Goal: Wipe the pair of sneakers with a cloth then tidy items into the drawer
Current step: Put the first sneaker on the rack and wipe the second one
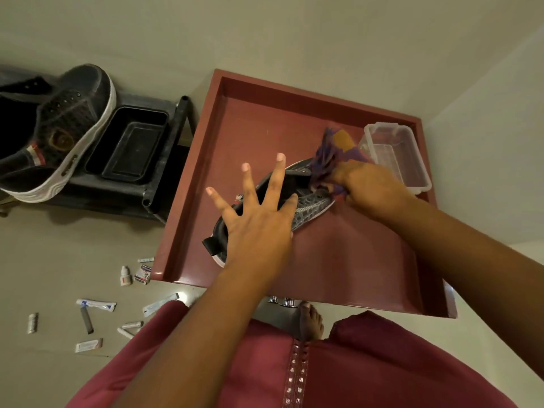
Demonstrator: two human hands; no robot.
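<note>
Dark canvas first: one sneaker (56, 134) of the pair sits far to my left on a black rack (164, 160), beside a black tub (129, 148), well apart from my hands. Below it, small packets and tubes (88, 316) lie scattered on the floor, not yet in the open maroon drawer (338, 245). Inside that drawer lies the grey sneaker (312, 203), and my left hand (259, 222) steadies it, fingers spread wide and straight over its opening, thumb pressed against its side. Further right, my right hand (368, 187) has its fingers clamped on the bunched purple-and-orange cloth (332, 154), pushing it against the shoe's toe end. Just beyond sits a clear plastic box (397, 154) in the drawer's corner.

I judge I'm in the wiping step, on this one shoe. Next I'd need to work the cloth along the upper and sole, turning the shoe with my left hand, then do the other sneaker before gathering the floor items.
</note>
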